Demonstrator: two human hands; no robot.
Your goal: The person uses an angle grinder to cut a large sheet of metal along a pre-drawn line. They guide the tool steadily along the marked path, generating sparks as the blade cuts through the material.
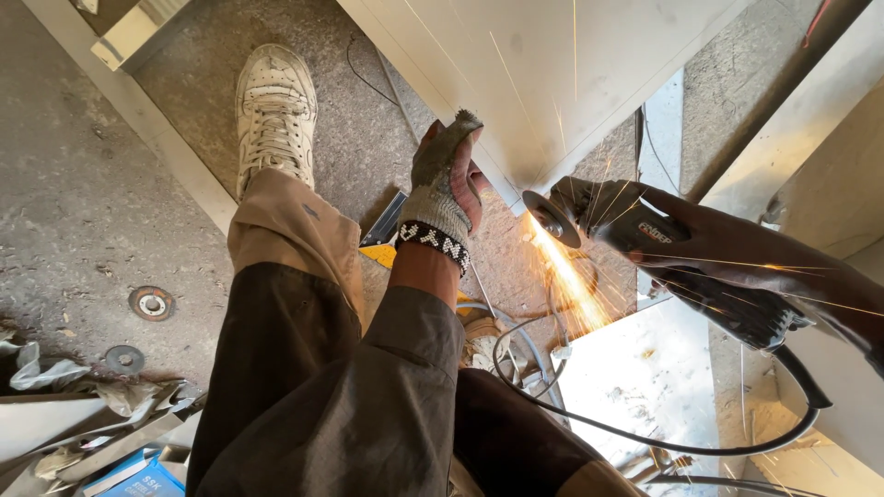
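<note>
Fingers of the right hand (737,253) are wrapped tight round the black body of the angle grinder (663,253), fully closed on it, while the left hand (448,184), in a worn grey glove with a black-and-white beaded cuff, has its fingers only loosely curled, pressing flat against the edge of the big pale metal sheet (543,64) and gripping nothing that I can make out.

That sheet is the biggest thing here, running from the top middle down to the right, and the grinder's disc (551,219) bites right at its lower edge, throwing orange sparks (575,285) down onto the concrete floor (83,212). A second pale panel (645,387) lies bright beneath the sparks. The person's brown trouser leg (304,368) stretches up the middle to a dirty white shoe (274,115) planted on the floor. The grinder's black cable (645,446) loops low across the bottom right, crossing that panel.

Down in the bottom left corner, a blue and white box (138,474) sits among scraps of crumpled paper and metal offcuts (83,414). Two spare round grinding discs (151,302) lie flat on the floor just above that heap, near each other.
</note>
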